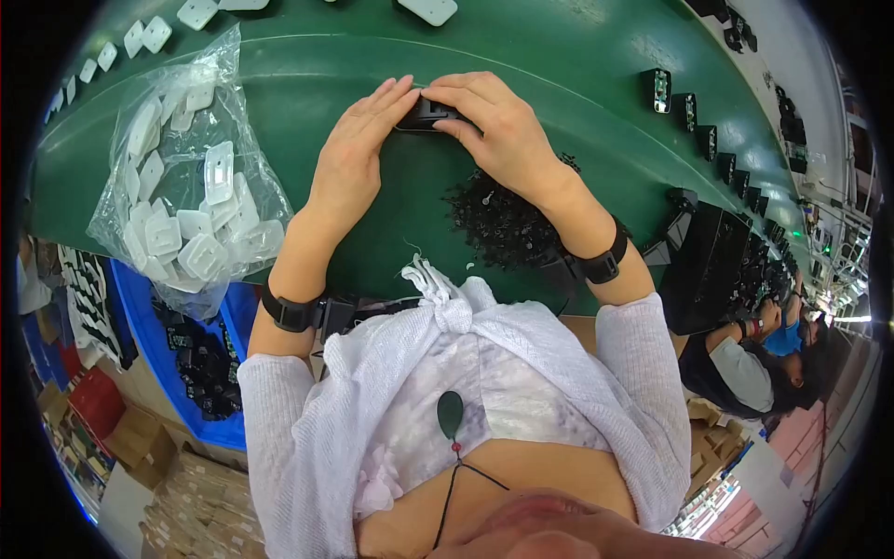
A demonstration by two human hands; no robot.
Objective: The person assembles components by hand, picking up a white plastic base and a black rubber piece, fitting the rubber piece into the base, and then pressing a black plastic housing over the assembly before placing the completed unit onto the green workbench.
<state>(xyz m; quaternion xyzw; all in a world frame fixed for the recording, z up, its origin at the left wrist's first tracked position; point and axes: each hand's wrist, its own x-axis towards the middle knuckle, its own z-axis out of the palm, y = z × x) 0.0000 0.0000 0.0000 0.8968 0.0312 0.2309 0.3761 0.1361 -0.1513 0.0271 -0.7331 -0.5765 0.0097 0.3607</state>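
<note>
Both hands meet at a small black plastic housing (428, 113) on the green work surface. My left hand (352, 142) lies along its left end, fingers nearly straight and pressed together. My right hand (498, 126) grips the right end, with the thumb at the near side and fingers over the top. The hands partly hide the housing. Just below my right hand lies a heap of small black parts (507, 219). Left of my left hand, a clear plastic bag (112, 200) holds several white plastic covers (219, 172).
Black housings with circuit boards (661, 91) stand in a row at right. White covers (430, 9) line the far side. A black box (712, 252) stands right of the heap. A blue bin (154, 326) sits below the table's left edge. Another person (745, 368) works at far right.
</note>
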